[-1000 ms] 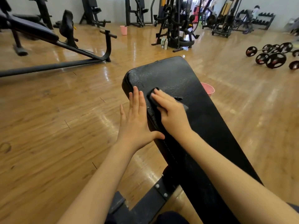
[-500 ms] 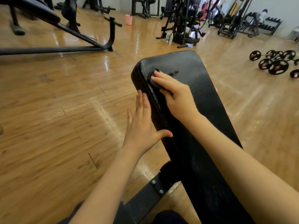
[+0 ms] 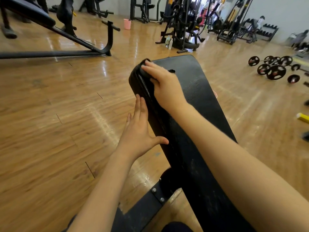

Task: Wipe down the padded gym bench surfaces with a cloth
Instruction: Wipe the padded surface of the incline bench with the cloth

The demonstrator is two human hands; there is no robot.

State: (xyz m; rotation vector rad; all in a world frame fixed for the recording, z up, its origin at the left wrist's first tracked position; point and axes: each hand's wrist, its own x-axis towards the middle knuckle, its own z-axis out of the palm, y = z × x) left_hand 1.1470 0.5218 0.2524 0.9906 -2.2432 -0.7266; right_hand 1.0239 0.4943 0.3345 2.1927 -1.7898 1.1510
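Hands: right [image 3: 164,87] presses dark cloth [image 3: 145,72] on cracked bench [image 3: 192,91]

Open wood floor [image 3: 50,131] spreads wide on the left of the bench pad [image 3: 197,114], nothing standing on it until the black frame [image 3: 70,52] of another bench far left. The left hand [image 3: 138,131] lies flat against the pad's left edge, the right hand [image 3: 165,86] and its forearm lie over the pad's top near the far left corner. The pad's right half is bare. Right of it, floor again, then weight plates [image 3: 274,69] far right. A pink bucket [image 3: 127,23] stands far back.
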